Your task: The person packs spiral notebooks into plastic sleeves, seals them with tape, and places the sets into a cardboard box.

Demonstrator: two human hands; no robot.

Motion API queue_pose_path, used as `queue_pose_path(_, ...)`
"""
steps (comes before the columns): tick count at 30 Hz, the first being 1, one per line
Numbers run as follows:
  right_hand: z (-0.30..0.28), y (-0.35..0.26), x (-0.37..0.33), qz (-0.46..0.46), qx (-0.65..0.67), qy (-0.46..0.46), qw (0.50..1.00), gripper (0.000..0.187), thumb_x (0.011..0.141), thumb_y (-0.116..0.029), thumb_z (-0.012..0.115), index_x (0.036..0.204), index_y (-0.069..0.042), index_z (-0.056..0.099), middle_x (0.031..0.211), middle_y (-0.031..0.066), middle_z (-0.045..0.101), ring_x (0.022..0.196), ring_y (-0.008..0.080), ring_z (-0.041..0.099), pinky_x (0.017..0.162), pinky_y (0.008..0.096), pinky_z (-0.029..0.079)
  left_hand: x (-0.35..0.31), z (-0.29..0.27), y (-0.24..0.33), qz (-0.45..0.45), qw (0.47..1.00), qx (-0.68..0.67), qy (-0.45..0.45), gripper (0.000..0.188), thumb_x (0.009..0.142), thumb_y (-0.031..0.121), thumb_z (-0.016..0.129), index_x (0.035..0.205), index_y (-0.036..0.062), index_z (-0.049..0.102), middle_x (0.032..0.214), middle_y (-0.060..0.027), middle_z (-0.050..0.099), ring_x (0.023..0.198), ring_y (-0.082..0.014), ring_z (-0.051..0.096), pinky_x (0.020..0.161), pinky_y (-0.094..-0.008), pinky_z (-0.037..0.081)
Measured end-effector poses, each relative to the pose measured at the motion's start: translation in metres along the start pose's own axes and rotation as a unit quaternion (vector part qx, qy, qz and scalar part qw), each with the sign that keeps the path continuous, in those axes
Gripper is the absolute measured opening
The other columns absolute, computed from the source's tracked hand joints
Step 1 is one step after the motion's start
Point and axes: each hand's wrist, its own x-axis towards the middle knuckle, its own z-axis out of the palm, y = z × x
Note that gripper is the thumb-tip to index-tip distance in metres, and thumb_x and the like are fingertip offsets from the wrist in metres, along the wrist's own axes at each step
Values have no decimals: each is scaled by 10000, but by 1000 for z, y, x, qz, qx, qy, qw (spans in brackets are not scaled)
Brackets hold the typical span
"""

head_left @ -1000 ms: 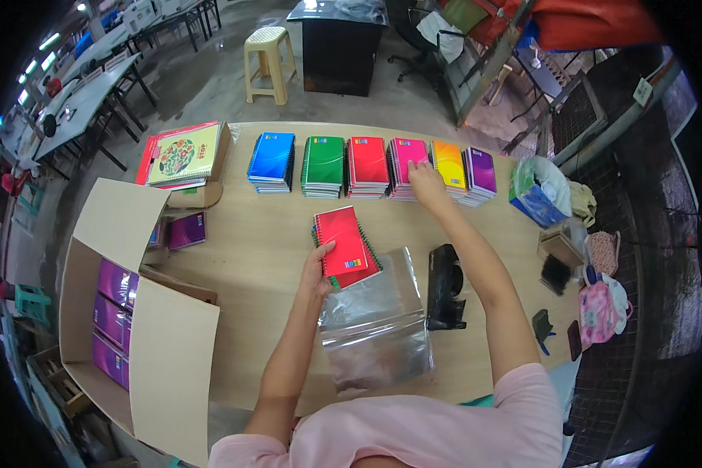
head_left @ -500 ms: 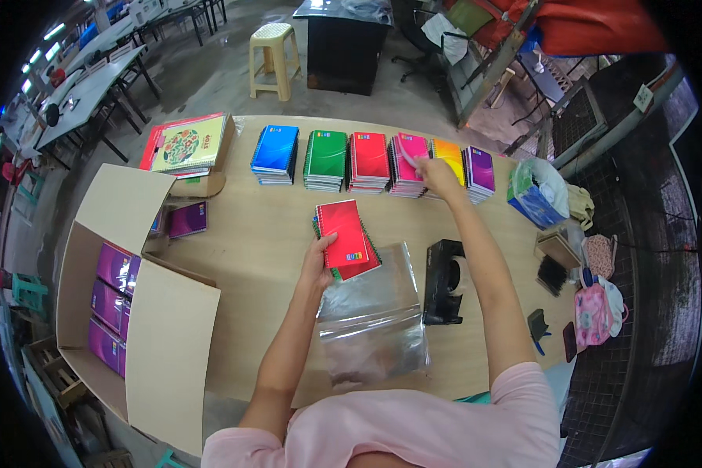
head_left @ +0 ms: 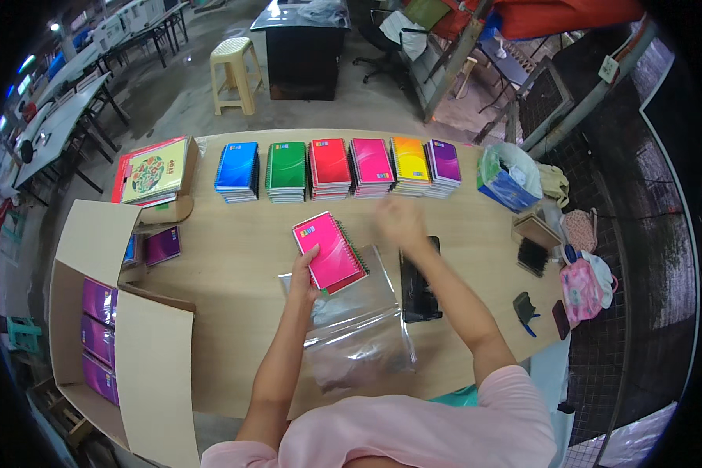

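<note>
My left hand (head_left: 304, 274) is closed round a small pile of spiral notebooks (head_left: 331, 249), a pink one on top with red and green edges showing below. Blurred by motion, my right hand (head_left: 402, 225) is just in front of the stacks; its fingers cannot be made out. Across the far side stand stacks of spiral notebooks: blue (head_left: 237, 168), green (head_left: 287, 168), red (head_left: 330, 164), pink (head_left: 371, 162), yellow (head_left: 410, 160) and purple (head_left: 444, 162). Clear plastic bags (head_left: 359, 351) lie beneath the held pile, next to a black tape dispenser (head_left: 420, 288) partly covered by my right forearm.
At left, an open cardboard box (head_left: 160, 366) contains purple notebook packs (head_left: 99, 340). A purple notebook (head_left: 162, 246) and a pile topped by a yellow-covered book (head_left: 152, 173) lie beyond it. A blue bag (head_left: 507, 187), brush (head_left: 533, 257), phone (head_left: 561, 320) and pink pouch (head_left: 579, 288) line the right side.
A pink notebook now tops the pile in my left hand, where a red one was. My right hand has drawn back from the pink stack toward me. The view has shifted slightly.
</note>
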Motion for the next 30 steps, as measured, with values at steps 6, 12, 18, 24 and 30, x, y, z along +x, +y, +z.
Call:
queue_pose_path(6,-49,129,124,316,-127,90,936,506,825,-422,722,1149,-37,662,1325,218,538,1181,383,543,937,507,480,2,27,-14,20,999,26,-3,366,894,131,643,1220,26,514,1099,-122,645,973,-246,667,876,-416,568)
queue_pose_path(12,-33,91,140,428,-86,52,898,782,738,-402,812,1356,-47,490,1461,154,416,1352,329,404,1049,551,385,2,26,-10,44,998,50,10,428,891,108,648,1276,65,466,1133,-88,607,997,-203,639,849,-375,561)
queue_pose_path(18,-29,137,132,237,33,253,937,543,652,-189,836,1112,6,622,1076,218,680,1037,347,659,870,398,514,1,37,-10,53,997,61,15,458,893,122,662,1298,80,452,1140,-82,604,1008,-195,634,864,-366,552)
queue_pose_path(24,-38,157,87,161,257,339,890,328,772,-51,746,1080,9,652,1014,141,696,899,237,687,785,360,547,-9,42,-3,63,994,85,13,453,899,128,658,1299,79,450,1143,-92,607,1000,-200,643,862,-368,557)
queue_pose_path(30,-51,103,32,128,669,60,729,337,850,20,673,1177,26,590,1113,119,652,955,226,664,854,350,559,-8,41,-6,73,993,96,-2,439,914,149,651,1299,69,455,1145,-97,611,1003,-204,650,863,-369,565)
